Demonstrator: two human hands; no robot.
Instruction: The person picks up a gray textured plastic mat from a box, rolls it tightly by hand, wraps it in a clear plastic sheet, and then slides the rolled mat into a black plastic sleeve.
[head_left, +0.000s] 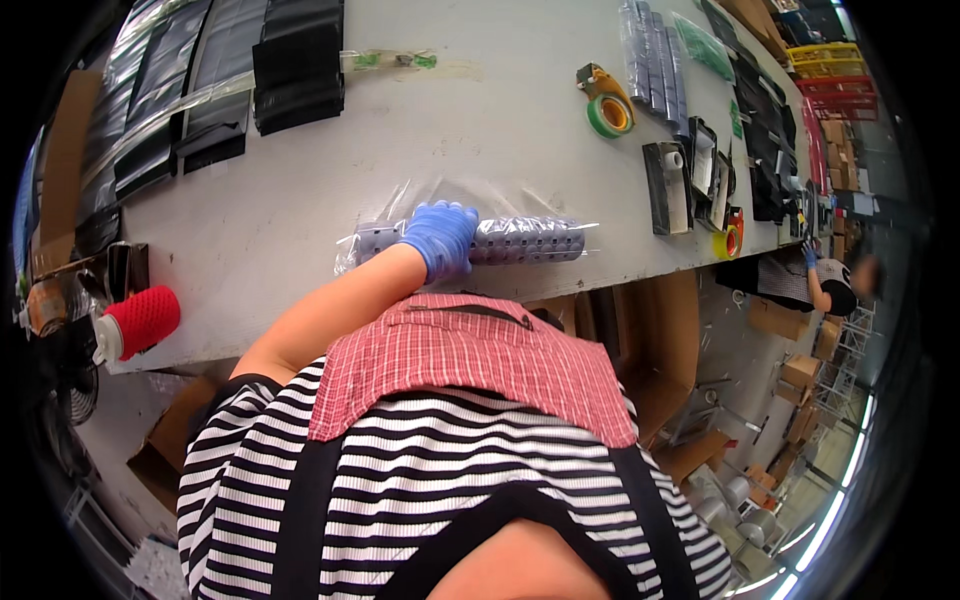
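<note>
My left hand [440,240], in a blue glove, lies across a bundle of grey-purple perforated tubes [530,240] near the table's front edge. Its fingers curl over the bundle, left of the middle. Clear plastic film [440,192] wraps the tubes and spreads loosely on the far side. Both wrapped ends stick out past the hand. My right hand does not show.
At the right stand a tape dispenser [606,105], wrapped tubes [655,60] and black boxes [668,188]. Black sheets [298,65] lie at the far left. A red-sleeved bottle [140,322] is near the left edge. Another person [810,280] works at far right.
</note>
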